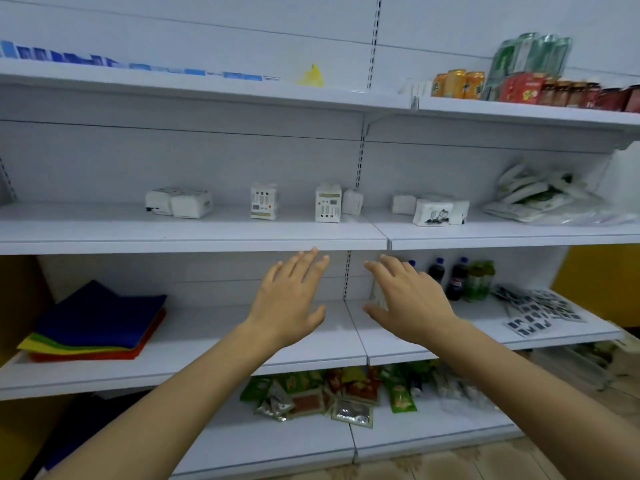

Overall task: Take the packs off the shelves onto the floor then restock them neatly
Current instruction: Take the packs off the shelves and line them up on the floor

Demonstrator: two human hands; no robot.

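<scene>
two hands reach fwd, arms outstretched, palms down. left hand (289, 303) & right hand (410, 301): fingers straight and spread, holding nothing; thumbs face each other, not touching. white packs (328, 202) stand on the shelf (194, 242) just above the fingertips; snack packs (311, 398) lie below the wrists.
</scene>
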